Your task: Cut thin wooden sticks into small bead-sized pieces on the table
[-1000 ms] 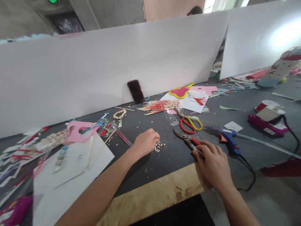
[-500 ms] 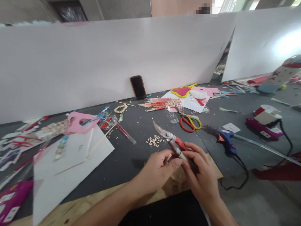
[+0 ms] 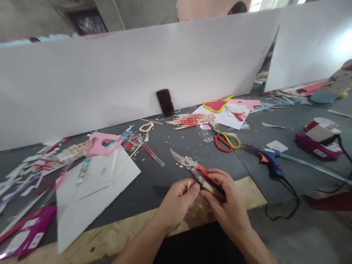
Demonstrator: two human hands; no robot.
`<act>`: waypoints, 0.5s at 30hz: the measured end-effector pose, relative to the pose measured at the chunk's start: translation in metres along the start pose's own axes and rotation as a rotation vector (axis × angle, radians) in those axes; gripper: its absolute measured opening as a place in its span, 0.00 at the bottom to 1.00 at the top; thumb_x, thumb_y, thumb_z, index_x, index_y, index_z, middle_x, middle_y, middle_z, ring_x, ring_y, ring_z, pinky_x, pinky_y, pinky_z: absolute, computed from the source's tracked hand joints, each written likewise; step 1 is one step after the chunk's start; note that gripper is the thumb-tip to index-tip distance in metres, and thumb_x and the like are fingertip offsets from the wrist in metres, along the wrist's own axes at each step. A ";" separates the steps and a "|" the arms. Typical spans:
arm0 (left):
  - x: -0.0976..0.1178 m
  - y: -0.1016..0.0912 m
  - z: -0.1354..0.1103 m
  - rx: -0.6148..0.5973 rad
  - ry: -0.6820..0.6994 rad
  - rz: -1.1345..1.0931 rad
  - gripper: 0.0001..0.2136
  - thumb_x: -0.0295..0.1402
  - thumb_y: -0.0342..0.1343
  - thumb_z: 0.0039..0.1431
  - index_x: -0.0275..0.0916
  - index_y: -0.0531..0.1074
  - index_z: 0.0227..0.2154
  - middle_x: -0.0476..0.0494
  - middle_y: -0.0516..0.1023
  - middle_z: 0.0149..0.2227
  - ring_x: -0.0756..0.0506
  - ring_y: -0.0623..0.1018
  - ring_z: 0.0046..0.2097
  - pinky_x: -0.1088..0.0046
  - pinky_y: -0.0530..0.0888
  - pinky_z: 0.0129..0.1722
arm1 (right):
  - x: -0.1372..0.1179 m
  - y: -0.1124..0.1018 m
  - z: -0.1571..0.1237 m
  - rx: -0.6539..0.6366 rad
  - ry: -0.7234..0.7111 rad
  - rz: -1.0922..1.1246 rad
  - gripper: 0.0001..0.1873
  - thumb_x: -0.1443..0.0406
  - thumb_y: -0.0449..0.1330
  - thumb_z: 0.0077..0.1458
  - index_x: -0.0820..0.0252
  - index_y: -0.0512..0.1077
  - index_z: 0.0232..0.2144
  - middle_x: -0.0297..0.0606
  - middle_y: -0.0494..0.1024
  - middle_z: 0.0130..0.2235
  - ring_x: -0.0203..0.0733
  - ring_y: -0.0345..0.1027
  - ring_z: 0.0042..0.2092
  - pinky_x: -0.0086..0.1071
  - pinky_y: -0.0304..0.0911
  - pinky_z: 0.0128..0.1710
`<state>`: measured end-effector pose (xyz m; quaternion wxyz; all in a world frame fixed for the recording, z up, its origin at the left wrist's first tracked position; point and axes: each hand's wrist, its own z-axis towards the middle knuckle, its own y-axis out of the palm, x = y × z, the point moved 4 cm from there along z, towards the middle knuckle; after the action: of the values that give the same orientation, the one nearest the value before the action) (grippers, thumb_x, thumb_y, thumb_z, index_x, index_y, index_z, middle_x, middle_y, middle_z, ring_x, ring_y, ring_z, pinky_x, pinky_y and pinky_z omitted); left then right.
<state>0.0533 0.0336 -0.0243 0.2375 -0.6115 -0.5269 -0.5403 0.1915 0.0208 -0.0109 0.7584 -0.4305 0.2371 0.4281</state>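
Note:
My right hand (image 3: 224, 205) is closed round the red handles of a pair of pruning shears (image 3: 192, 168), whose metal blades point up and to the left over the dark table. My left hand (image 3: 178, 200) sits just left of it, pinching a small pale stick piece (image 3: 188, 184) between thumb and fingers, close to the shears' handles. A little heap of cut stick pieces (image 3: 181, 165) lies on the table under the blades.
Red-and-yellow scissors (image 3: 227, 141) and a blue glue gun (image 3: 271, 163) lie to the right. A bundle of sticks (image 3: 192, 120) and a phone (image 3: 165, 102) rest by the white partition (image 3: 137, 73). White paper (image 3: 93, 183) and pink cutouts crowd the left. A chipboard edge (image 3: 110, 234) runs along the front.
My right hand picked the shears up off the table and brought them near. My left hand left the heap of pieces and came to the shears with a small piece.

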 end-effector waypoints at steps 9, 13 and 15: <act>0.007 0.002 -0.004 0.070 0.126 0.251 0.17 0.47 0.55 0.56 0.34 0.69 0.26 0.49 0.69 0.26 0.51 0.66 0.29 0.76 0.65 0.31 | -0.004 0.003 -0.016 -0.056 0.012 -0.026 0.08 0.67 0.56 0.56 0.56 0.67 0.40 0.45 0.68 0.48 0.44 0.65 0.51 0.36 0.64 0.48; 0.001 0.000 -0.008 0.143 0.109 0.457 0.20 0.49 0.51 0.58 0.35 0.68 0.23 0.50 0.67 0.22 0.50 0.65 0.26 0.77 0.64 0.26 | -0.006 0.002 -0.028 -0.085 0.021 0.013 0.10 0.68 0.54 0.57 0.56 0.68 0.42 0.46 0.67 0.50 0.45 0.63 0.53 0.39 0.62 0.51; -0.002 0.000 -0.011 0.187 0.123 0.546 0.21 0.50 0.49 0.58 0.35 0.68 0.22 0.50 0.67 0.21 0.50 0.65 0.26 0.77 0.63 0.25 | -0.007 0.001 -0.032 -0.097 0.049 0.047 0.10 0.67 0.52 0.59 0.56 0.68 0.42 0.46 0.67 0.50 0.44 0.63 0.53 0.39 0.61 0.52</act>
<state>0.0492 0.0233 -0.0226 0.4609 -0.6723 -0.3750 -0.4415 0.1878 -0.0092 -0.0229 0.7204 -0.4712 0.2445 0.4462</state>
